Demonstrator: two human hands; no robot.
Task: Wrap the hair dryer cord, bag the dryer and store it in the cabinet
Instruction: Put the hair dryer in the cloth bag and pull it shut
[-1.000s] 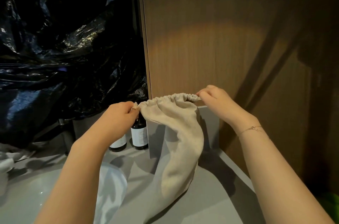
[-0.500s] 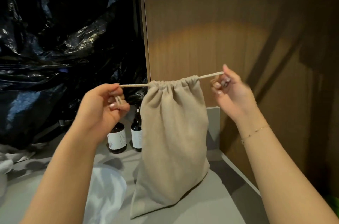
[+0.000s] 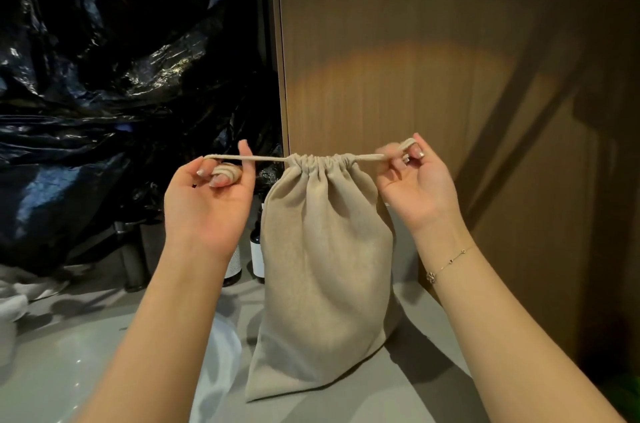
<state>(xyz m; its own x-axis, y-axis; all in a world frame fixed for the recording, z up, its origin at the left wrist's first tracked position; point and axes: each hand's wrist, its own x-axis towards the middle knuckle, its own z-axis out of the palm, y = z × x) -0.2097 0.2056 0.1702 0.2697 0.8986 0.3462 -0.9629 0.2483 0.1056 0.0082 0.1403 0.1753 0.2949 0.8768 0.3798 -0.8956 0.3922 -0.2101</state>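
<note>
A beige cloth drawstring bag (image 3: 325,277) stands upright on the grey counter (image 3: 426,388), its mouth gathered tight at the top. The hair dryer is hidden; the bag bulges as if something is inside. My left hand (image 3: 207,201) grips the left end of the drawstring (image 3: 256,158), with cord looped around its fingers. The right end of the cord is pinched and wrapped around the fingers of my right hand (image 3: 415,190). Both hands are palm-up and hold the cord taut to either side of the bag's mouth.
A tall wooden cabinet panel (image 3: 415,59) rises behind the bag. Black plastic sheeting (image 3: 121,93) fills the left. Two dark bottles (image 3: 256,256) stand behind the bag. A white basin (image 3: 52,370) and white cloth (image 3: 221,353) lie at lower left.
The bag went from lying slumped with its mouth held by both hands to standing upright. My hands pulled the drawstring ends outward, cinching the mouth shut, then spread a little wider.
</note>
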